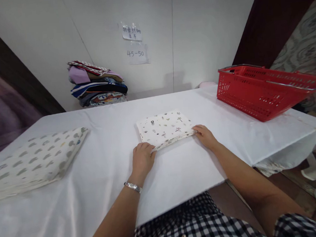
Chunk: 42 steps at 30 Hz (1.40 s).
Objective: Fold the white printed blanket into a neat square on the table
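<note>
As my left hand (144, 157) and right hand (205, 136) tightly pinch the folded cloth (166, 127) mid-frame, uneven tugging could skew its layers.

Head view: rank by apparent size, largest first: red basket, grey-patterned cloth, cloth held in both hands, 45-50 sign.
1. Red basket and grey-patterned cloth: too alike to rank, the cloth being cut off by the frame.
2. Held cloth.
3. 45-50 sign.

Cloth (166, 127) lies on the table (112, 137) — second cloth (36, 160) left, basket (242, 95) right, fabric stack (99, 87) behind.
</note>
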Each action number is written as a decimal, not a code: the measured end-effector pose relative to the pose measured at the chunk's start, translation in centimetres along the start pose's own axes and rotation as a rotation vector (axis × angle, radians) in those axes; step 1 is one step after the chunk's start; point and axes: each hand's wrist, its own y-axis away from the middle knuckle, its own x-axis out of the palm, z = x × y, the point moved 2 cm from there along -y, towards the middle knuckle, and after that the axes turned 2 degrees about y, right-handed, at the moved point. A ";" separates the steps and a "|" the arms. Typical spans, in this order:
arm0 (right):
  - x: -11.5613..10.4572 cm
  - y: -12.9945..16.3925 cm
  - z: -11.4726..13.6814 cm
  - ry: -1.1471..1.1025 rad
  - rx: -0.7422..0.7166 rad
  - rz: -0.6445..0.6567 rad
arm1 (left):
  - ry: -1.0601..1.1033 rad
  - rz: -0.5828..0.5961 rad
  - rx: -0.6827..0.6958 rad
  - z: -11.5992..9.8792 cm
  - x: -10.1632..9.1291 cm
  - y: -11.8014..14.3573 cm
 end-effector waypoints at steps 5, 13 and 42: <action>-0.1 -0.2 0.2 -0.117 0.064 -0.040 | -0.004 -0.007 0.002 0.1 0.0 -0.1; -0.2 -0.4 0.0 -0.247 0.150 -0.129 | 0.021 -0.024 0.021 0.3 0.1 -0.2; -0.5 -0.5 -0.2 0.175 0.067 -0.080 | 0.085 0.005 -0.023 -0.6 -0.1 0.5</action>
